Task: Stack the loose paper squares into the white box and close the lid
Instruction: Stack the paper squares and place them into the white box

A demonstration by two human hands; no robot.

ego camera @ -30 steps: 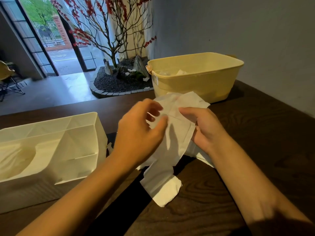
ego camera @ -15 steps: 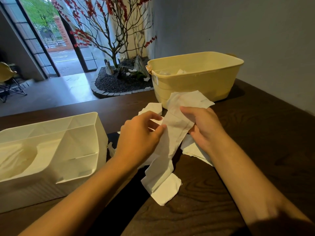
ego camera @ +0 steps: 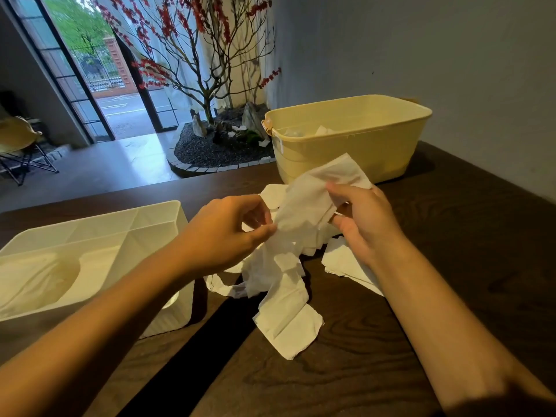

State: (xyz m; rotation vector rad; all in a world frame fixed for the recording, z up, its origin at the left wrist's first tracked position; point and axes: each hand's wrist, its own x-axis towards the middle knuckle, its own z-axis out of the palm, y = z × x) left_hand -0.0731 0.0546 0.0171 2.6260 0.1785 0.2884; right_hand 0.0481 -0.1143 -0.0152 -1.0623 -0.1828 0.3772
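A loose bunch of white paper squares (ego camera: 304, 212) hangs over the dark wooden table (ego camera: 346, 380), its lower end trailing down to the tabletop. My left hand (ego camera: 222, 233) pinches the bunch at its left edge. My right hand (ego camera: 364, 218) grips its upper right part. More white paper squares (ego camera: 340, 261) lie flat on the table under my right hand. The white box (ego camera: 90, 245) stands open at the left, with pale paper inside its left part. No separate lid is visible.
A yellow plastic tub (ego camera: 355, 136) stands at the back of the table near the grey wall, with some white scraps inside. Beyond the table's far edge are a decorative tree bed (ego camera: 210, 145) and a folding chair (ego camera: 21, 145).
Both hands have lifted the paper bunch higher. The left hand has shifted to pinch its left edge, and more sheets now spread out beneath.
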